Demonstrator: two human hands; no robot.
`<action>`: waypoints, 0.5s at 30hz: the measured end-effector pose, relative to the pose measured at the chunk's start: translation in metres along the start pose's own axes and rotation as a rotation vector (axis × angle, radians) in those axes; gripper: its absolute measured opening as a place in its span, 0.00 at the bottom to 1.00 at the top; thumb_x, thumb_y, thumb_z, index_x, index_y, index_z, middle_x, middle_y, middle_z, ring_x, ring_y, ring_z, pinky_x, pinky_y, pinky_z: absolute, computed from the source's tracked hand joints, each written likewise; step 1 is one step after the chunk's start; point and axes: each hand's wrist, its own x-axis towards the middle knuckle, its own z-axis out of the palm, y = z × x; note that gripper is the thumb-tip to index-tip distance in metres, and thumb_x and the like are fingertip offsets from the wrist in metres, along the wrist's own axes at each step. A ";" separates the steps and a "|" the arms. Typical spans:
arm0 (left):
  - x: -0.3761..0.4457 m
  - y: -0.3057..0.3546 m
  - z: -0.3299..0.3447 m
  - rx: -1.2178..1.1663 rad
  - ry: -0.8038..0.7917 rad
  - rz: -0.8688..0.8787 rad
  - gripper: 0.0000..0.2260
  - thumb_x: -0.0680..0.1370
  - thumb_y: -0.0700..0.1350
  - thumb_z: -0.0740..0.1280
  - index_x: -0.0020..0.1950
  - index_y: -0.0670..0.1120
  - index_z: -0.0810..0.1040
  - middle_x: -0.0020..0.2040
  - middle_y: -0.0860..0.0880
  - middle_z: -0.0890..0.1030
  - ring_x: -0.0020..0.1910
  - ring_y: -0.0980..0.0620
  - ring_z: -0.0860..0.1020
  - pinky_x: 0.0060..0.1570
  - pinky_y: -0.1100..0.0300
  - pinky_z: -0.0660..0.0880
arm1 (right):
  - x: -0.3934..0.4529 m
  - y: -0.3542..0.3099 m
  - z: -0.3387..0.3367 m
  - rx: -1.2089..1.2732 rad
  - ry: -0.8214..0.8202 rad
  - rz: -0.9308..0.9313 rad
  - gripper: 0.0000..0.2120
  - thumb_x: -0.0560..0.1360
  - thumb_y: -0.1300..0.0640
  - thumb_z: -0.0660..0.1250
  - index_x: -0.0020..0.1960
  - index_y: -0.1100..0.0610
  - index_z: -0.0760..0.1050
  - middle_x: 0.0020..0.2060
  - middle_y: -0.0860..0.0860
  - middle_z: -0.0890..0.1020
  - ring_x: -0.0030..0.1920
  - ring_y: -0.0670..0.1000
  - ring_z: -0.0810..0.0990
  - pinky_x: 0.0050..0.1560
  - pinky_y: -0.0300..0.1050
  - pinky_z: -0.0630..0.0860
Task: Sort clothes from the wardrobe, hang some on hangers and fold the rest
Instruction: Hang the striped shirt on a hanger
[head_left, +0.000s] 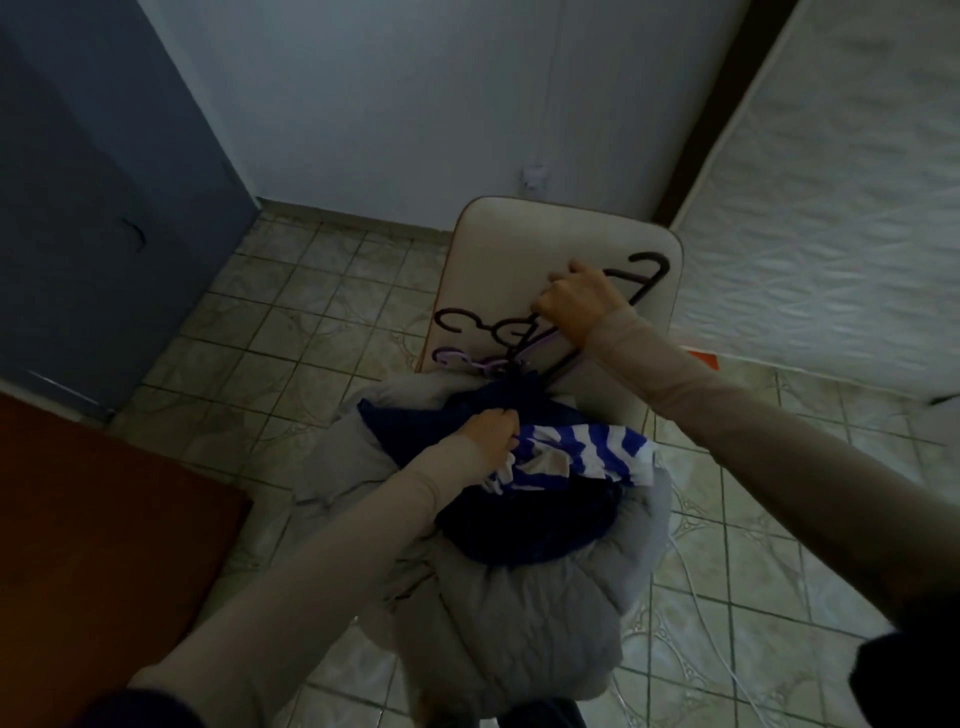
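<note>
A pile of clothes lies on a chair seat: a grey padded jacket (524, 613) underneath, a dark navy garment (530, 525) on it, and a blue-and-white striped top (587, 457) on the navy one. My left hand (488, 434) grips the navy fabric beside the striped top. My right hand (574, 306) is closed around a black hanger (647, 273) against the chair back. Other dark hanger hooks (457, 319) and a lilac hanger (457, 358) lean there too, their lower parts buried in the clothes.
The cream chair back (498, 244) stands near a white wall. A grey-blue door (104, 208) is at the left, a red-brown surface (98, 545) at the lower left, a white textured panel (831, 208) at the right. Tiled floor (291, 312) surrounds the chair; a white cable (696, 587) trails at the right.
</note>
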 end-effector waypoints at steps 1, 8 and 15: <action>-0.002 0.001 -0.003 -0.007 0.008 0.002 0.09 0.81 0.40 0.56 0.60 0.38 0.69 0.60 0.40 0.72 0.57 0.42 0.73 0.52 0.53 0.70 | -0.002 0.003 -0.005 -0.006 -0.001 0.010 0.14 0.77 0.66 0.57 0.59 0.57 0.75 0.56 0.54 0.79 0.60 0.54 0.74 0.60 0.47 0.66; -0.014 0.004 -0.022 -0.114 0.108 0.002 0.07 0.81 0.40 0.57 0.56 0.39 0.71 0.57 0.42 0.74 0.49 0.47 0.72 0.49 0.55 0.69 | -0.013 0.026 -0.038 -0.040 0.034 0.101 0.15 0.76 0.68 0.56 0.57 0.57 0.77 0.52 0.54 0.80 0.56 0.55 0.76 0.59 0.47 0.66; -0.029 0.014 -0.041 -0.194 0.132 0.024 0.02 0.81 0.39 0.57 0.50 0.43 0.68 0.46 0.48 0.72 0.47 0.50 0.70 0.46 0.60 0.66 | -0.035 0.036 -0.087 -0.171 0.142 0.206 0.04 0.63 0.53 0.74 0.38 0.48 0.82 0.38 0.50 0.84 0.45 0.47 0.81 0.46 0.37 0.72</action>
